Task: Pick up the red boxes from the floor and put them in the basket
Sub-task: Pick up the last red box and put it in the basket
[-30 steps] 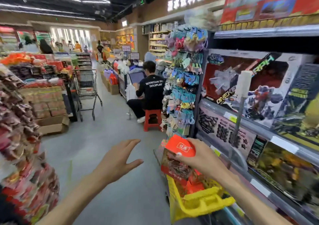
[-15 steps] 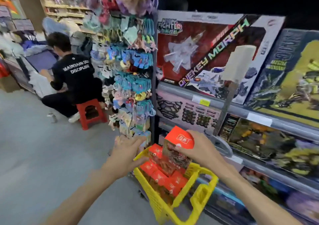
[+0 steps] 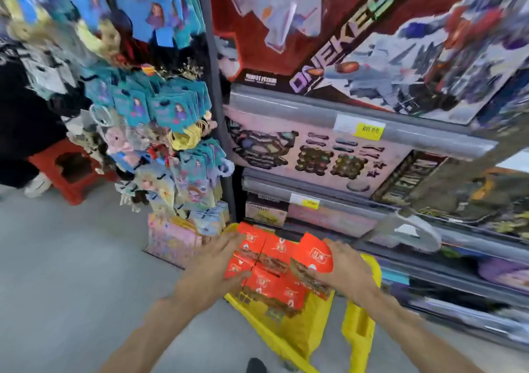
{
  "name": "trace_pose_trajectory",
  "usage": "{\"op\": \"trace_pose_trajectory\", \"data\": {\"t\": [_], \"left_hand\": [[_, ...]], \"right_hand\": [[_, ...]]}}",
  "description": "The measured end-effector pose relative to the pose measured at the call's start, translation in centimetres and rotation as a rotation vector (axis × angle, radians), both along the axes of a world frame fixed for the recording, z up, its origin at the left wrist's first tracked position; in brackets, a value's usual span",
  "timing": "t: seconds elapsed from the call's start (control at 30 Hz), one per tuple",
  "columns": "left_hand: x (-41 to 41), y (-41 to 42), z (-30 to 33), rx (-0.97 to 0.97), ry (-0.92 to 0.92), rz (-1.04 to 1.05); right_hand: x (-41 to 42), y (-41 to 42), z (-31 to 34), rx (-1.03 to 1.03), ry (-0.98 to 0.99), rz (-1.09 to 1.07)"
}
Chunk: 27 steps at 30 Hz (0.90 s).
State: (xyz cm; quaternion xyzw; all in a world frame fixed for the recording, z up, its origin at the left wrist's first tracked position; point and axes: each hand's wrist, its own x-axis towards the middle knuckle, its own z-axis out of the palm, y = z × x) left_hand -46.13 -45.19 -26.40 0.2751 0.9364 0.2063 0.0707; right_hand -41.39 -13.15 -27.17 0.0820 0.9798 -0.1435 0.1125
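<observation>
Head view, blurred: both hands are over the yellow basket (image 3: 303, 332), which stands on the grey floor (image 3: 71, 272) just beside the shelves (image 3: 343, 109). The right hand (image 3: 347, 267) grips a red box (image 3: 316, 261) at the basket's shelf-side edge, above the packed red boxes (image 3: 266, 269). The left hand (image 3: 213, 264) lies spread on those boxes, fingers unclenched, holding nothing. A toy rack (image 3: 160, 132) crowds the far-left corner. Open floor lies to the left; a red stool (image 3: 68, 172) stands further off.
</observation>
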Motion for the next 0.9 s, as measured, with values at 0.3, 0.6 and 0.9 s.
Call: {"op": "trace_pose_trajectory", "data": {"t": [0.3,0.6,0.9], "left_hand": [[-5.8,0.6,-12.5,0.134,-0.187,-0.024],[-4.5,1.3,-20.2,0.202,-0.353,-0.028],[-5.3,1.5,-23.0,0.196,-0.437,-0.015]], "right_hand": [[-5.0,1.0,-10.7,0.020,0.016,-0.040],[-6.5,2.6,-17.7,0.016,0.032,0.075],[-6.5,4.0,-21.5,-0.043,-0.062,0.121]]}}
